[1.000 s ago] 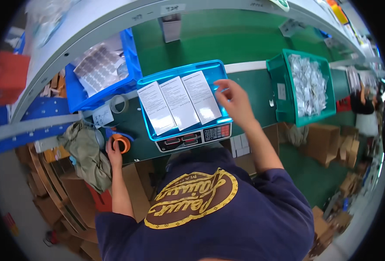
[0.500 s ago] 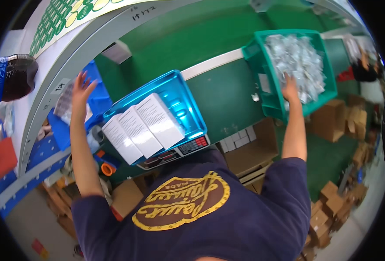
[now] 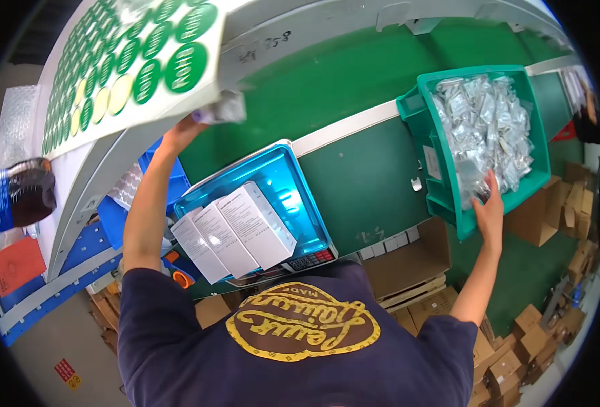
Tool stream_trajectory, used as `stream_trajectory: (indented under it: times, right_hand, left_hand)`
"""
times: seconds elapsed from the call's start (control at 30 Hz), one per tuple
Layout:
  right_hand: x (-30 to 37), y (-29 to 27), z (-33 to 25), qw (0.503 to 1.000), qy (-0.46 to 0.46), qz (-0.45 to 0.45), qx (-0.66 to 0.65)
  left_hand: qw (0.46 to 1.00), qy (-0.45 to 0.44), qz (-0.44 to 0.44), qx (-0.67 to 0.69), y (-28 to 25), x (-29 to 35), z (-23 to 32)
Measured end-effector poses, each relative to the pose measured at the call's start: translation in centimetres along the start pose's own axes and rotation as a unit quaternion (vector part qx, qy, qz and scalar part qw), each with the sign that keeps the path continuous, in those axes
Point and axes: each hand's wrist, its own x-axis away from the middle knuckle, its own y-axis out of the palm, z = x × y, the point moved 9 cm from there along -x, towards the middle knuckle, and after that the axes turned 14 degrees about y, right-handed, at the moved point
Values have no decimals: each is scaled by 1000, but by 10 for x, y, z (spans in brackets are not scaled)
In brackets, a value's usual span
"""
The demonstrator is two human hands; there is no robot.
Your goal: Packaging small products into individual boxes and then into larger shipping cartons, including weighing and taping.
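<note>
My left hand (image 3: 180, 133) reaches forward below the shelf edge, its fingers closed on a small white-and-purple box (image 3: 227, 108) that is blurred; the fingertips are partly hidden. At the near end of a green plastic bin (image 3: 442, 197), my right hand (image 3: 491, 211) pinches a small clear plastic bag (image 3: 471, 178). Many similar clear packets (image 3: 493, 129) fill the bin. Between my arms stands a weighing scale with a shiny blue tray (image 3: 273, 169). Several white printed boxes (image 3: 235, 234) lie side by side on that tray.
A sheet of round green stickers (image 3: 144, 74) overhangs the shelf at the upper left, near a dark drink bottle (image 3: 32, 193). A blue bin (image 3: 178, 180) sits beside my left forearm. An open carton with white boxes (image 3: 408, 261) stands below the bench edge; more cartons (image 3: 517, 346) are at right.
The view has shifted. My left hand, spread open above the blue bin before, has moved forward and right onto the small box. My right hand has drawn back from the packets toward the bin's near end.
</note>
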Motion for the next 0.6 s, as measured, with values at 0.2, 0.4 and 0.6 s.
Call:
stream_trajectory:
  times: [0.2, 0.4, 0.6]
  right_hand:
    - [74, -66, -128, 973, -101, 179, -105]
    - [237, -97, -308, 793, -147, 70, -587]
    - [300, -78, -384, 903, -358, 95, -217]
  left_hand:
    - [964, 151, -27, -215, 10, -12, 172]
    - [959, 241, 130, -77, -10, 48, 316]
    - [943, 250, 216, -30, -23, 130, 373]
